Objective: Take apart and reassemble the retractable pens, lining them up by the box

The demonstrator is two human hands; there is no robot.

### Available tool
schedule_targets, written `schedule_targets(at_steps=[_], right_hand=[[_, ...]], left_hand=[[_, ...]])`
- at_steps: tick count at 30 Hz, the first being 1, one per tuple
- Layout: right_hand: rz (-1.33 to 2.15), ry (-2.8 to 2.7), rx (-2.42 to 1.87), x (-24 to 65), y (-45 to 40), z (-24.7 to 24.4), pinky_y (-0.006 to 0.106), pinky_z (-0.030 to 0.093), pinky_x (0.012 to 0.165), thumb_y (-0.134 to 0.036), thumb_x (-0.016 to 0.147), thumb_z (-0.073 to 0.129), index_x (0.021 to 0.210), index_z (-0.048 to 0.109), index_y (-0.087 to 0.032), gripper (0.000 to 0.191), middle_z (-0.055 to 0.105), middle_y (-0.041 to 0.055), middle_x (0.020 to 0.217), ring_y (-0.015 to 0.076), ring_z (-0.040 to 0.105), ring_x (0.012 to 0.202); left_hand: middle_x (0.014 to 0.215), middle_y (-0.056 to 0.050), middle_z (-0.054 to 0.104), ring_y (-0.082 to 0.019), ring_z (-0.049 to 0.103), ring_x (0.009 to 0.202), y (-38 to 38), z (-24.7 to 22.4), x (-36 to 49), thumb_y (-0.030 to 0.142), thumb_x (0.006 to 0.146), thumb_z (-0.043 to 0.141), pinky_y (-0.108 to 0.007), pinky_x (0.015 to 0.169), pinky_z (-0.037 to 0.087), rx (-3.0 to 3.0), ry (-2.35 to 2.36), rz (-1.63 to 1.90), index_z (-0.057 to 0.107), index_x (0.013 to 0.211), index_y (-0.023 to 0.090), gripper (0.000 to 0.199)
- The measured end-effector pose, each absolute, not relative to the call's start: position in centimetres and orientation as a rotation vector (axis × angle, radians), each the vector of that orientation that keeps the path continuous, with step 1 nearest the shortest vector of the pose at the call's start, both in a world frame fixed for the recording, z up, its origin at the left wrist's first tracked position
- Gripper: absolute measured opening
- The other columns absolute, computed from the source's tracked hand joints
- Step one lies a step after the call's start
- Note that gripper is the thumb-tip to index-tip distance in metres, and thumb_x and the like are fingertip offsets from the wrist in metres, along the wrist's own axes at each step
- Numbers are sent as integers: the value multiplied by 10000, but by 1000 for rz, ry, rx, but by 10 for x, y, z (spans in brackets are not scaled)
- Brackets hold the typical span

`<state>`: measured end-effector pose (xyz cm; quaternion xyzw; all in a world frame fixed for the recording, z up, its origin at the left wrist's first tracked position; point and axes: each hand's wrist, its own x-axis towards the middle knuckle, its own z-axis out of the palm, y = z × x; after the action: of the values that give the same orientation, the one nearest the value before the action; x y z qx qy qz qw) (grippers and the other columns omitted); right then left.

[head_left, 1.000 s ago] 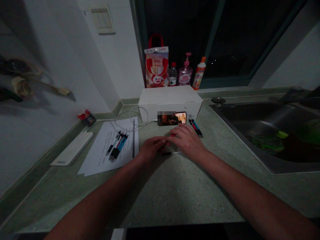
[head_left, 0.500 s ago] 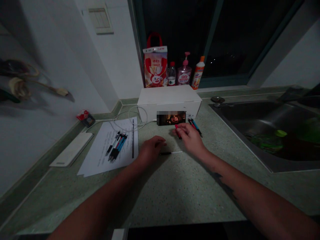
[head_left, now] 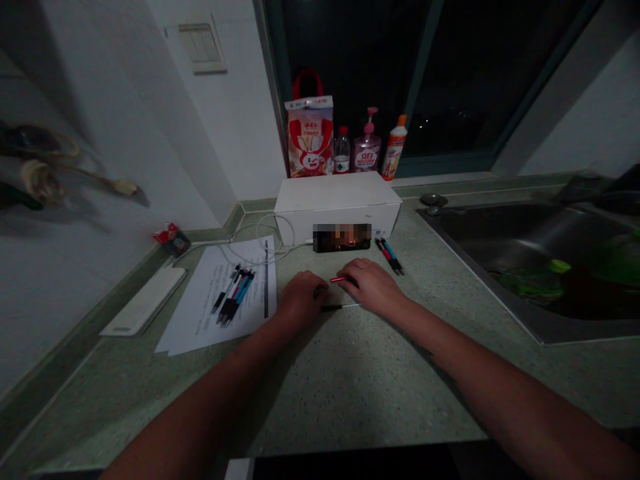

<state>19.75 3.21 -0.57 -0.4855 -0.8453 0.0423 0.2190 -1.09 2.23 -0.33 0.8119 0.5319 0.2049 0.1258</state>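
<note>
My right hand [head_left: 374, 285] is closed around a small red pen barrel [head_left: 338, 280], whose shiny end sticks out to the left between finger and thumb. Facing it, my left hand [head_left: 301, 297] rests near the counter with fingers curled together; a dark bit shows at its fingertips, too small to name. Just below both hands, a thin rod like a pen refill, black at one end [head_left: 332, 308] and pale at the other, lies on the counter. Two or so pens [head_left: 389, 256], red and blue with black parts, lie to the right of the phone.
A phone [head_left: 342, 239] on a white cable leans against a white box [head_left: 337, 190]. Several pens [head_left: 234, 295] lie on printed papers [head_left: 195, 320] at left, beside a white flat slab [head_left: 145, 301]. A steel sink [head_left: 480, 280] is at right; bottles [head_left: 367, 150] stand behind.
My right hand has come down and slightly left, towards my left hand. The red barrel has turned from upright to nearly level. My left hand has hardly moved.
</note>
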Motion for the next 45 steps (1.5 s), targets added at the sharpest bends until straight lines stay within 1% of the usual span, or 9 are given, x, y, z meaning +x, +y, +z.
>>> schedule_targets(at_steps=[10,18,23,25,29,32,37,41,45], right_hand=[[95,-2405,-1320,190,34,-9,374,452,839,-211,952,642,980,744,-182,110,708,90,962,245,613,942],[74,-2344,-1291,199,29,-1,400,466,906,-234,954,645,1075,725,-169,159,699,112,1072,262,616,1035],[98,-2339,-1262,203,24,12,384,461,890,-240,989,578,981,723,-173,161,702,97,1001,245,614,989],[98,-2395,-1229,201,20,16,379,451,861,-251,983,580,941,718,-171,165,699,90,948,241,603,949],[101,-2532,-1141,196,13,21,376,417,825,-266,962,597,938,716,-179,149,694,75,894,234,578,905],[128,-2564,-1117,195,12,19,371,408,819,-279,955,619,976,718,-188,136,698,68,904,228,574,901],[77,-2581,-1106,197,15,15,365,403,804,-240,972,596,989,717,-202,128,694,60,907,227,570,895],[10,-2517,-1182,203,18,16,379,404,802,-244,982,578,935,711,-209,145,681,69,885,242,565,900],[-22,-2445,-1260,211,22,18,390,415,809,-219,974,560,916,710,-210,161,670,77,888,252,564,904]], left_hand=[[927,-67,702,-236,607,940,23,-6,-6,200,904,650,-365,851,477,2361,1573,593,782,934,207,136],[933,-73,701,-229,612,905,17,4,-11,226,905,652,-361,823,477,2280,1544,668,757,956,191,122],[936,-73,699,-240,629,894,3,11,-12,312,869,707,-361,812,480,2465,1279,497,744,928,201,132],[955,-79,702,-248,634,911,1,11,-10,289,861,707,-373,837,481,2550,1210,444,739,931,200,118],[955,-91,714,-258,644,929,2,11,-8,202,878,649,-385,854,483,2562,1302,420,741,941,191,112],[954,-100,728,-272,652,935,5,12,-9,209,887,638,-401,860,488,2511,1386,468,748,977,189,144],[986,-88,755,-281,659,956,6,12,-11,209,889,635,-429,907,476,2440,1405,528,760,1044,233,201],[1020,-91,753,-285,643,986,9,11,-14,200,894,628,-431,923,462,2420,1432,552,760,1085,243,236],[997,-94,736,-281,626,983,15,11,-21,195,915,590,-425,911,458,2457,1532,508,763,1056,228,226]])
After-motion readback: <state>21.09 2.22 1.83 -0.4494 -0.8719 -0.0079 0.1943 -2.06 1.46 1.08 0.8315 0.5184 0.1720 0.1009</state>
